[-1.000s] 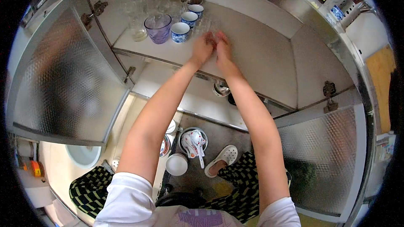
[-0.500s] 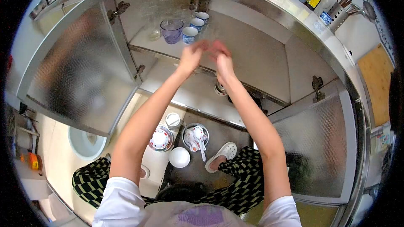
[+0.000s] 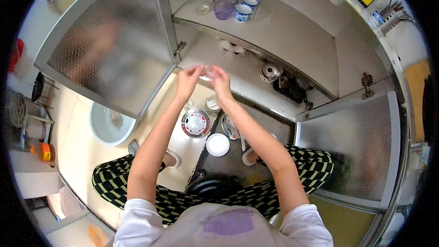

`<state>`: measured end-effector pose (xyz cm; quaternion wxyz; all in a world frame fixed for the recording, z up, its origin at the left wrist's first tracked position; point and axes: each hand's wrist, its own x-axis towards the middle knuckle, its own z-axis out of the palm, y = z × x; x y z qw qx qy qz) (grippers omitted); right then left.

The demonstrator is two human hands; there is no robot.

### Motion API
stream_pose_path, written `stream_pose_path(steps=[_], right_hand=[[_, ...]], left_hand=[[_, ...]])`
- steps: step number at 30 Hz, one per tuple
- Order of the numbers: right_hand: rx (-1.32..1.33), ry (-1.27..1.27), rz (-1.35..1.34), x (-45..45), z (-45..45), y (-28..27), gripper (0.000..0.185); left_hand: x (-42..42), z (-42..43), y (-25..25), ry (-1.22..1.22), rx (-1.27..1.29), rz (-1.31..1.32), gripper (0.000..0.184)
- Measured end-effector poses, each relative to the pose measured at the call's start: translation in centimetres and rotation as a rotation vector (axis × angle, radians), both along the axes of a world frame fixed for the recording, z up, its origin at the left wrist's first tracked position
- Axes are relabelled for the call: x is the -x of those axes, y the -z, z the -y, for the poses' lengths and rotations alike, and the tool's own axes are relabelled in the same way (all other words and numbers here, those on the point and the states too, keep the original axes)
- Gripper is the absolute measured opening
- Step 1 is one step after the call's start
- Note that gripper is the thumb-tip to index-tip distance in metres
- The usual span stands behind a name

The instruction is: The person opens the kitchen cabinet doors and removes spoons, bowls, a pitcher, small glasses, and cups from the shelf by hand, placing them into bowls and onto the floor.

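My left hand and my right hand meet in front of the lower part of the open cabinet, fingers closed around a small pale, see-through thing. Motion blurs it, and its kind cannot be made out. Just below my hands, a white lidded jar stands on the floor, partly covered by my right wrist. Nearby are a stack of patterned dishes and a white bowl. My right forearm partly hides a metal bowl holding white spoons.
On the upper shelf stand a purple glass bowl and blue-patterned cups. Steel pots sit on the lower level. Frosted doors swing out on both sides. A pale blue basin lies at floor left.
Both hands have come down and left from the shelf edge to above the floor dishes, with the small pale thing between them. The head view has shifted too.
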<state>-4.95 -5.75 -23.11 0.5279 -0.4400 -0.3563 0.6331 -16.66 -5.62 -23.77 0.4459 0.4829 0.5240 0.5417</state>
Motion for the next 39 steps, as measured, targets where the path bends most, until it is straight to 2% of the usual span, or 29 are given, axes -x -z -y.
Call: stream_pose_path(steps=[2, 3, 8, 11, 14, 18, 20, 23, 25, 29, 31, 33, 35, 38, 39], right_hand=[[0.016, -0.034, 0.039, 1.8, 0.5, 4.4, 0.034], [0.025, -0.065, 0.073, 2.6, 0.9, 6.6, 0.033], [0.165, -0.110, 0.086, 6.2, 2.7, 13.7, 0.030], [0.256, -0.181, 0.108, 7.9, 3.9, 16.8, 0.027], [0.290, -0.245, 0.170, 9.1, 4.2, 20.3, 0.029], [0.328, -0.355, 0.177, 10.0, 4.4, 23.4, 0.032], [0.306, -0.406, 0.264, 10.3, 4.3, 25.8, 0.035], [0.329, -0.440, 0.274, 10.8, 4.2, 28.2, 0.037], [0.257, -0.427, 0.372, 11.5, 4.6, 29.6, 0.038], [0.324, -0.502, 0.360, 11.5, 4.4, 29.6, 0.039], [0.338, -0.362, 0.457, 11.5, 4.6, 28.6, 0.039], [0.326, -0.362, 0.422, 11.3, 4.6, 28.8, 0.039], [0.267, -0.356, 0.388, 11.4, 4.7, 33.0, 0.039], [0.302, -0.364, 0.467, 11.3, 4.5, 32.8, 0.037], [0.331, -0.343, 0.462, 11.2, 4.5, 30.7, 0.034]], left_hand=[[1.9, 0.9, 3.5, -0.033, 0.069, -0.074, 0.035], [2.6, 1.7, 4.0, -0.023, 0.100, -0.020, 0.033], [5.8, 4.2, 11.3, -0.095, 0.166, -0.078, 0.028], [7.7, 5.8, 15.3, -0.113, 0.349, 0.047, 0.029], [9.0, 6.8, 18.7, -0.140, 0.411, 0.117, 0.028], [9.8, 7.9, 21.0, -0.224, 0.508, 0.097, 0.026], [10.3, 8.3, 24.0, -0.234, 0.475, 0.112, 0.025], [10.1, 8.3, 25.6, -0.256, 0.494, 0.154, 0.022], [9.5, 8.3, 25.9, -0.287, 0.517, 0.141, 0.022], [9.2, 8.2, 28.4, -0.344, 0.556, 0.134, 0.020], [9.5, 8.2, 30.8, -0.346, 0.556, 0.104, 0.020], [9.8, 8.3, 33.0, -0.347, 0.556, 0.079, 0.020], [9.9, 8.2, 34.4, -0.355, 0.610, -0.017, 0.027], [9.6, 8.0, 35.2, -0.378, 0.612, -0.098, 0.028], [9.4, 7.8, 34.3, -0.374, 0.613, -0.099, 0.028]])
